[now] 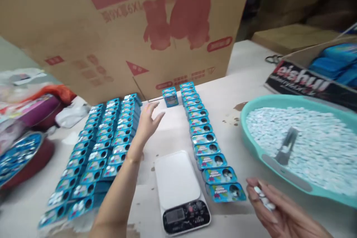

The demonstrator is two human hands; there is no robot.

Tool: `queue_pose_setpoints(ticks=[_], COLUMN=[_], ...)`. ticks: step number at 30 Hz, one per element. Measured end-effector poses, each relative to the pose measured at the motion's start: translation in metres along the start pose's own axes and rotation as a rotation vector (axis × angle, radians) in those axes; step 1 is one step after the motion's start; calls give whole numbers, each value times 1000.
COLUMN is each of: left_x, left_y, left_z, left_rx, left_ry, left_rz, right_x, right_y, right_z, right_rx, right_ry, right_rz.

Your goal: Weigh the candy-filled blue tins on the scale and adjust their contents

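Observation:
My left hand (147,121) reaches over the table with thumb and fingers apart, holding nothing. It is beside the back of the nearest left row of small blue tins (122,134). My right hand (281,212) is at the lower right, palm up and fingers curled round several small pale mints (264,199). Just left of it, a row of blue tins (209,161) with round openings runs away from me; pale mints show in some openings. A white kitchen scale (178,182) with a black control panel lies between the tin rows, its platform bare.
A teal basin (259,156) of pale mints, with a metal scoop (288,145) in it, stands at right. Behind it is an open carton (301,81) of blue packs. A large cardboard box (117,37) blocks the back. At left sits a red bowl (46,152) of blue-and-silver pieces.

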State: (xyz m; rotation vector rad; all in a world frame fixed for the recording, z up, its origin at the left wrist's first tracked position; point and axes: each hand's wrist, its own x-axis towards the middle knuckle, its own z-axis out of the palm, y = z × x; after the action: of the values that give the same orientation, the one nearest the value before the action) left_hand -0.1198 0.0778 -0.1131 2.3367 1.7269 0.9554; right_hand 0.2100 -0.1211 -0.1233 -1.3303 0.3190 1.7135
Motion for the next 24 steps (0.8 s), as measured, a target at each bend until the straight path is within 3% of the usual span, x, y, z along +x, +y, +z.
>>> queue_pose_setpoints(ticks=[2,5,7,10,13,16,21,24], left_x=[-54,-134,-176,-214,-225,-216,-178,-152], left_y=[11,14,6,-9,-16,-5,54,96], left_z=[-44,-99,-118,-117,-105,-102,-106,-90], left_rx=[129,384,530,657,712,719,501,414], left_ry=[7,-26,-50,-125,-171,-151,-224,-321], left_rz=[58,11,-40,-56,-21,31,117,186], right_x=[1,-1,-5,-16,-30,-40,-46,-48], right_y=[3,11,17,25,30,32,33,36], right_z=[-1,-5,-5,0,5,4,-7,-12], right_rx=[-29,-99,-154,-218,-225,-158,-101,-169], right_ry=[-15,-113,-208,-332,-332,-252,-265,-344], right_rz=[14,-10,-54,-89,-65,-39,-78,-108])
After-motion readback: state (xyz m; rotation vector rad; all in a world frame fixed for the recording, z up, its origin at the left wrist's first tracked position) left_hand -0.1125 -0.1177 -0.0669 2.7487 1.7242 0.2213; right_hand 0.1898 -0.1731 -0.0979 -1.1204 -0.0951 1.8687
